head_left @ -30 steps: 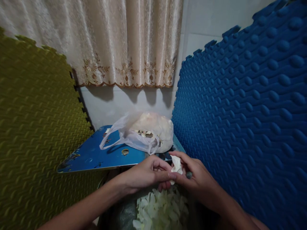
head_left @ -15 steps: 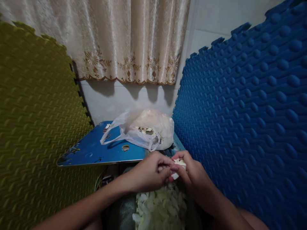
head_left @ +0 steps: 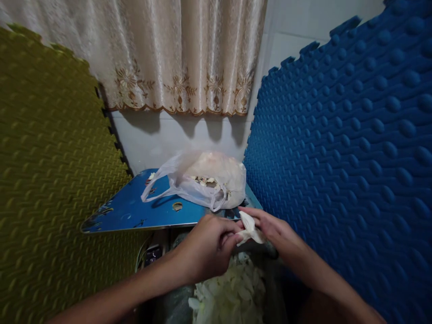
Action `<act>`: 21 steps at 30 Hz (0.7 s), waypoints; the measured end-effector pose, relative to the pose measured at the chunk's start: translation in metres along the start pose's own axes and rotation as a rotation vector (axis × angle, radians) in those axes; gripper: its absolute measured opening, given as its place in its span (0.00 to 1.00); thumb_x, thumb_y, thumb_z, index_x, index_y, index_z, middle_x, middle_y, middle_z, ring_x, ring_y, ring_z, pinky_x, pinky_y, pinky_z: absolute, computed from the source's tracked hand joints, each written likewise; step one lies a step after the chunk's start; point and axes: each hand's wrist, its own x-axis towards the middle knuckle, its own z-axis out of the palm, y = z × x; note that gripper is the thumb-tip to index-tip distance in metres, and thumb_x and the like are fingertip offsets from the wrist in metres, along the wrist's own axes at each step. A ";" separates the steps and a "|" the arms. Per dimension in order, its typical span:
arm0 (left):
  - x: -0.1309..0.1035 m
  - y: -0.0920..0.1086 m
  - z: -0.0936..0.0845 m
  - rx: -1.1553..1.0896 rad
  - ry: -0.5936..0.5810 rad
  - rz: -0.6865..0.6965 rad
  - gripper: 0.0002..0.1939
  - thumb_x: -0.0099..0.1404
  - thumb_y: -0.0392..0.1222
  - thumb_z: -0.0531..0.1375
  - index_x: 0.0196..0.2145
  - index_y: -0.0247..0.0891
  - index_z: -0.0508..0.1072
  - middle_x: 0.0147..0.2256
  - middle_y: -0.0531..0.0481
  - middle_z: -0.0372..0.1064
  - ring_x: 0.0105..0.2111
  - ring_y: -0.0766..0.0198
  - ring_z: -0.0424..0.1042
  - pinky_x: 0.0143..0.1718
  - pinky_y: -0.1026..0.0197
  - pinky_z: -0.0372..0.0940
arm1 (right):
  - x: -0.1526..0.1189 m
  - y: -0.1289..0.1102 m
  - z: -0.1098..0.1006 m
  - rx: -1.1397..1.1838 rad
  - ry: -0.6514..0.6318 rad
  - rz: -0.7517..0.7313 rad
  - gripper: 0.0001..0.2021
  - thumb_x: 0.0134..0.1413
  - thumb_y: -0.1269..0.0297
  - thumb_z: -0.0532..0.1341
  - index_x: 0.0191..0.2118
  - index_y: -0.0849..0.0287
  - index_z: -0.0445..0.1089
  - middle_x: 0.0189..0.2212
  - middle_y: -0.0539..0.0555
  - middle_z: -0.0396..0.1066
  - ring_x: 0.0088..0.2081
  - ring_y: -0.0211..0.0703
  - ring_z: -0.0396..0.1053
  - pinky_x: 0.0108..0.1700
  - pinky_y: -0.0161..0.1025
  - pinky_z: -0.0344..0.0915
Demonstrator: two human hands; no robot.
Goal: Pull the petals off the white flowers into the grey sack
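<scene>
My left hand (head_left: 214,245) pinches a white flower (head_left: 249,228) between thumb and fingertips, its petals spread toward the right. My right hand (head_left: 270,227) lies against the flower's far side with fingers stretched out; its thumb is hidden. Below both hands is a heap of loose white petals (head_left: 232,292), resting on what looks like a greenish plastic bag (head_left: 173,294). Beyond my hands, a translucent white plastic bag (head_left: 219,171) lies on its side, with pale pieces showing at its mouth.
The plastic bag rests on a blue tabletop (head_left: 135,207) with a worn spot. A yellow-green foam mat (head_left: 60,148) stands at left, a blue foam mat (head_left: 337,135) at right. A beige curtain (head_left: 182,54) hangs before the tiled wall (head_left: 145,139). A small dark device (head_left: 153,255) sits under the table edge.
My right fingers have straightened from their pinch on the flower. The flower has turned, its petals now spread out more visibly. My left hand still holds it, slightly lower.
</scene>
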 end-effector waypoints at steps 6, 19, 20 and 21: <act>-0.001 -0.003 -0.002 -0.042 -0.021 -0.018 0.14 0.64 0.42 0.52 0.31 0.34 0.76 0.24 0.51 0.70 0.24 0.67 0.63 0.26 0.67 0.56 | 0.003 -0.001 0.001 0.386 0.040 0.159 0.28 0.48 0.61 0.66 0.54 0.58 0.57 0.34 0.55 0.77 0.34 0.42 0.75 0.36 0.35 0.67; 0.007 0.003 -0.004 -0.480 0.324 -0.025 0.05 0.57 0.39 0.62 0.28 0.34 0.74 0.30 0.49 0.69 0.32 0.65 0.68 0.33 0.66 0.63 | 0.001 -0.002 0.008 0.492 0.084 0.200 0.19 0.45 0.59 0.67 0.41 0.60 0.65 0.27 0.53 0.77 0.28 0.41 0.74 0.32 0.34 0.66; 0.008 0.003 -0.004 -0.538 0.337 -0.059 0.05 0.57 0.40 0.62 0.28 0.34 0.73 0.30 0.50 0.69 0.32 0.66 0.68 0.33 0.67 0.63 | 0.001 -0.003 0.007 0.492 0.119 0.201 0.18 0.45 0.58 0.67 0.41 0.60 0.66 0.28 0.54 0.77 0.29 0.42 0.74 0.33 0.35 0.67; 0.009 0.002 -0.005 -0.598 0.346 -0.098 0.06 0.57 0.40 0.62 0.29 0.34 0.73 0.30 0.50 0.70 0.32 0.66 0.69 0.34 0.67 0.63 | 0.001 -0.003 0.006 0.494 0.160 0.203 0.18 0.45 0.58 0.67 0.40 0.60 0.66 0.30 0.55 0.77 0.30 0.43 0.74 0.33 0.35 0.67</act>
